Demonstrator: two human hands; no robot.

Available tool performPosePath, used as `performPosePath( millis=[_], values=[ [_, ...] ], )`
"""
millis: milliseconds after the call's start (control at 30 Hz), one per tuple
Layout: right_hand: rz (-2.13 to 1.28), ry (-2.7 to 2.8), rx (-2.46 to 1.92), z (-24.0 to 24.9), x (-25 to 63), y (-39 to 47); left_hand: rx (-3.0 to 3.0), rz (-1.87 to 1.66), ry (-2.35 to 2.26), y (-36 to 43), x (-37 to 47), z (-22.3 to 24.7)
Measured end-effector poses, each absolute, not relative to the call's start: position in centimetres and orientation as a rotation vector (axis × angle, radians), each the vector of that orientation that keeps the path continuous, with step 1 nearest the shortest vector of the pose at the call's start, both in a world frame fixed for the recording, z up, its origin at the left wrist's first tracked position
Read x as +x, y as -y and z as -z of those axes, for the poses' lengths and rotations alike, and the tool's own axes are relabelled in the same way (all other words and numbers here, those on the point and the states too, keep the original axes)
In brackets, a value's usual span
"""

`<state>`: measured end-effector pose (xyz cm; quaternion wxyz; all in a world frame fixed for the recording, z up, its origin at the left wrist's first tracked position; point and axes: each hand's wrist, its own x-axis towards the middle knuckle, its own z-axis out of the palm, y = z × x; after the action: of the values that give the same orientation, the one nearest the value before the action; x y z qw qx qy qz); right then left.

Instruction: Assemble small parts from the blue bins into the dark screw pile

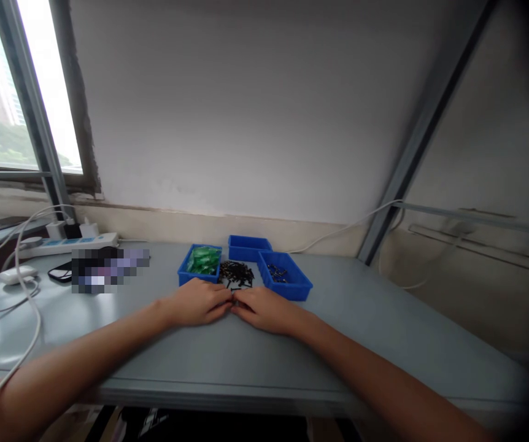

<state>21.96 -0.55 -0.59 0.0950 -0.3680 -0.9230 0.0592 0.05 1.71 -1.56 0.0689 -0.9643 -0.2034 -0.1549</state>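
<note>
My left hand (202, 302) and my right hand (264, 309) meet fingertip to fingertip over the table, low in front of a pile of small dark screw-like parts (237, 273). The fingers of both hands are pressed together; what they pinch is too small to name. Just behind my left hand stands a blue bin (199, 279) with green plastic packets (203, 260) in it. Behind my right hand is a second blue bin (292, 290) holding small metal parts (277, 273). A third blue bin (250, 250) sits at the back, its inside mostly hidden.
A white power strip (69, 244) with plugs and a looping white cable (38, 319) lie at the left, near a blurred-out item (108, 270). Grey metal posts (423, 132) rise at the table's sides. The wall (227, 123) closes off the back.
</note>
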Motion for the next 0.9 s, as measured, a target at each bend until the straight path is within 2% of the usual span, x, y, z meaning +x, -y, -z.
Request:
performPosePath(
  millis=[500, 900],
  values=[
    [-0.186, 2.721, -1.11, 0.8, 21.98, 0.46, -2.851, 0.476, 0.475, -1.64, -0.09, 1.34],
    [-0.196, 2.648, -1.139, 0.3, 22.09, 0.76, -2.905, 0.491, 0.652, -1.69, -0.05, 1.33]
  ],
)
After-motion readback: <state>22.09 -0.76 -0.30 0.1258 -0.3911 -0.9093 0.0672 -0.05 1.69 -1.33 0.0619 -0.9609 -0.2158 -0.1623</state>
